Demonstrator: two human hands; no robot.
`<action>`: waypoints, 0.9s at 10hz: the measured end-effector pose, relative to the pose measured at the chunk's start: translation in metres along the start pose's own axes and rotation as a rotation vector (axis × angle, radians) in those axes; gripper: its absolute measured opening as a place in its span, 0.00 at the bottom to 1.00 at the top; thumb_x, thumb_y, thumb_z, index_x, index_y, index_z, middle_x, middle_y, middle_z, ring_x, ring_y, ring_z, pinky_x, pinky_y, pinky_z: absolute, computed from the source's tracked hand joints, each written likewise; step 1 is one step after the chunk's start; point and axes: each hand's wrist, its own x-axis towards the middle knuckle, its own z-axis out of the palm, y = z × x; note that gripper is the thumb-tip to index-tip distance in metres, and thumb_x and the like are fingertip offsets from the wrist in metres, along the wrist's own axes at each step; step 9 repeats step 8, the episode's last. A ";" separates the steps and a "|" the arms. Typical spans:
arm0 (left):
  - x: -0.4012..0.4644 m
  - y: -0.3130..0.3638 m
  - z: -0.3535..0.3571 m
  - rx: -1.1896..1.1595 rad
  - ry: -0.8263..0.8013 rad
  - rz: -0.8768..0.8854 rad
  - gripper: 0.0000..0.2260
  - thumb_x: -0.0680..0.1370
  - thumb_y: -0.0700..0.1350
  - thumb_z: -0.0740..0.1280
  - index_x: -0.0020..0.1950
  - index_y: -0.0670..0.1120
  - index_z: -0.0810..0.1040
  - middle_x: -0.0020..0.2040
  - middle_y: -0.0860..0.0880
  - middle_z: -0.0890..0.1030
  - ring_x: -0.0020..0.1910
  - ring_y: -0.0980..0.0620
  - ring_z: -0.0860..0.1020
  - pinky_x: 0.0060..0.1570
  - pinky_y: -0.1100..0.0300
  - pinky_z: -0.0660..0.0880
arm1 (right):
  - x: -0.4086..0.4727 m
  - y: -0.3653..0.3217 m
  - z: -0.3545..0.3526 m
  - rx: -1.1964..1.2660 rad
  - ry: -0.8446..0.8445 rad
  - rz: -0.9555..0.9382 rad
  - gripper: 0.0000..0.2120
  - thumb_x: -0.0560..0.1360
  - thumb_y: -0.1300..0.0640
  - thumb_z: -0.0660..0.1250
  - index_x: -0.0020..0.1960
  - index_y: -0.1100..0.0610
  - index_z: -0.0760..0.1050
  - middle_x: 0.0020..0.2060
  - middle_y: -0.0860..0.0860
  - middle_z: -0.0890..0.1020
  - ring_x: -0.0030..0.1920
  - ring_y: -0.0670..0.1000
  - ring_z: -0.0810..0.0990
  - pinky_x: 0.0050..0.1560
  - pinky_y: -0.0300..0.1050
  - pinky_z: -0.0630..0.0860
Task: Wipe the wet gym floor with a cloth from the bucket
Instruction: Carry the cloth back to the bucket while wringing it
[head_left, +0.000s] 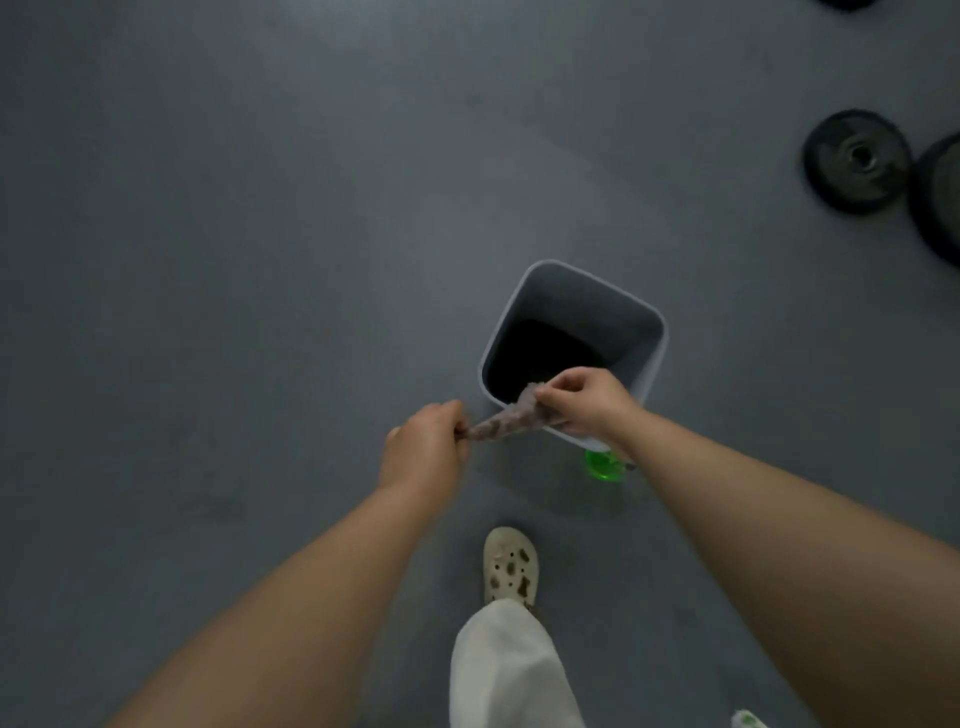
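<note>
- Left hand (423, 449) curled tight around one end of the cloth (511, 418), fist closed on it, thumb side up.
- Right hand (584, 402) pinching the other end between thumb and curled fingers, held over the near rim of the bucket.
- Cloth stretched between both grips as a narrow twisted rope, greyish with brown blotches, hanging in the air just above the bucket's near corner; looks like wringing.
- Likely soft, limp and light, though heavier and slicker if soaked; no stiffness of its own, so sags wherever unsupported.
- Best held at the two ends for twisting, then gathered into a flat pad under an open palm for wiping.
- Bucket (631, 306) pale grey, squarish with rounded corners, standing upright on the floor, interior dark; whether water lies inside cannot be told.
- Green translucent object (605, 465) just beside the bucket's near corner, partly hidden under the right wrist; identity unclear.
- Gym floor (234, 260) smooth, grey-blue, with a dull sheen; wet patches hard to make out.
- Cream clog (511, 566) with brown spots and a pale trouser leg (509, 670) below the arms.
- Dark weight plates (857, 161) lying well apart, at the far right.
</note>
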 end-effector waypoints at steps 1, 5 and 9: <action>0.024 -0.004 0.030 0.001 0.053 -0.004 0.04 0.77 0.44 0.62 0.50 0.44 0.75 0.50 0.46 0.76 0.49 0.43 0.75 0.41 0.56 0.64 | 0.041 0.011 0.002 -0.056 -0.025 -0.039 0.13 0.72 0.65 0.70 0.32 0.52 0.74 0.30 0.50 0.77 0.32 0.47 0.75 0.34 0.38 0.74; 0.059 -0.018 0.157 -0.173 -0.089 -0.022 0.02 0.77 0.36 0.60 0.47 0.41 0.71 0.46 0.44 0.69 0.42 0.43 0.72 0.39 0.50 0.69 | 0.129 0.081 0.024 -0.415 -0.014 -0.106 0.12 0.70 0.70 0.66 0.44 0.53 0.80 0.40 0.49 0.79 0.43 0.46 0.76 0.33 0.28 0.69; 0.061 -0.035 0.154 -0.250 -0.335 -0.122 0.20 0.80 0.41 0.62 0.72 0.47 0.66 0.69 0.46 0.66 0.66 0.45 0.69 0.62 0.55 0.68 | 0.125 0.072 0.022 -0.658 -0.103 -0.024 0.11 0.74 0.63 0.67 0.53 0.52 0.80 0.52 0.50 0.80 0.56 0.50 0.77 0.50 0.36 0.68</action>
